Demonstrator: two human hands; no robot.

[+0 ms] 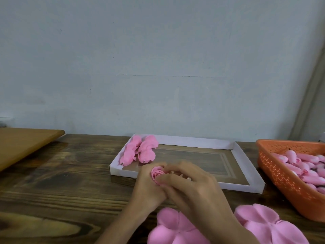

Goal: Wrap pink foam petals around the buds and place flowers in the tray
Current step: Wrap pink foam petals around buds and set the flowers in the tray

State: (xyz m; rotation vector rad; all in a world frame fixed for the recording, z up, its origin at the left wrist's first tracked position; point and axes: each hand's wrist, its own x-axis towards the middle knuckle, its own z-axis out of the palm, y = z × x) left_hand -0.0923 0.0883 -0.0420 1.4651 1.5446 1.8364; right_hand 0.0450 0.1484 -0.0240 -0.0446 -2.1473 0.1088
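Observation:
Both hands meet over the table just in front of the tray. My left hand (146,187) and my right hand (193,187) together grip a pink foam flower (157,172), its rolled petals showing between the fingers. The bud inside is hidden. The white-rimmed tray (245,159) lies behind, with several finished pink flowers (139,152) in its far left corner. Flat pink foam petal sheets (173,228) lie at the table's near edge, and another petal sheet (270,224) lies to the right of my right arm.
An orange perforated basket (281,175) full of pink buds (306,166) stands at the right. A lighter wooden board (24,143) lies at the far left. The dark wooden table (58,182) backs onto a pale wall.

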